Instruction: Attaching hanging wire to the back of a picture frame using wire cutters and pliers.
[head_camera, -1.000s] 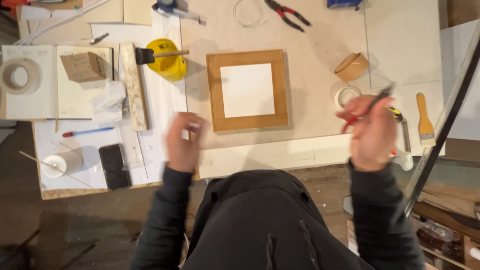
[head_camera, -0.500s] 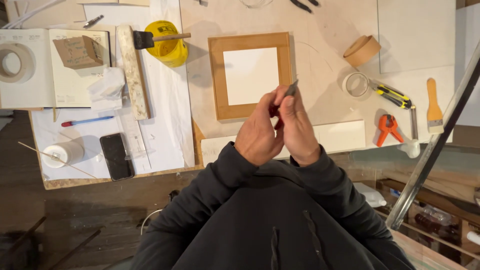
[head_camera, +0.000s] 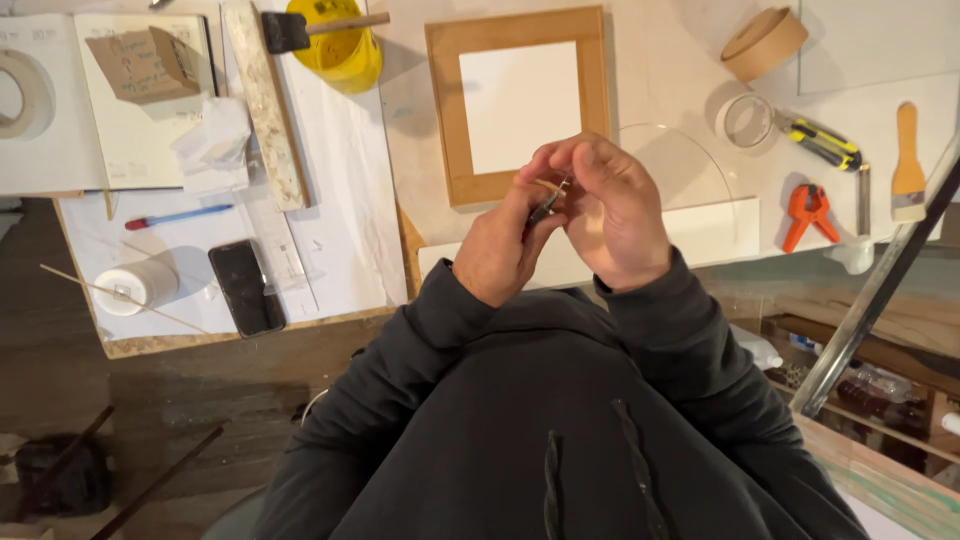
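Your left hand (head_camera: 500, 245) and right hand (head_camera: 615, 215) together pinch a small dark tool (head_camera: 548, 205), the wooden frame (head_camera: 516, 100) just beyond your fingertips.

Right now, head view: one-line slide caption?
Both hands, left and right, pinch a small tool above the wooden frame.

A pale table (head_camera: 660, 60) carries a wooden frame (head_camera: 517, 100) at its middle, with a yellow cup (head_camera: 335, 50), a wood strip (head_camera: 265, 105) and an open notebook (head_camera: 90, 120) to the left. Below those lie a blue pen (head_camera: 178, 217), a black phone (head_camera: 245, 287) and a white roll (head_camera: 135, 285). To the right sit two tape rolls (head_camera: 765, 45), a yellow-black knife (head_camera: 825, 143), an orange clamp (head_camera: 808, 212) and a brush (head_camera: 907, 165).
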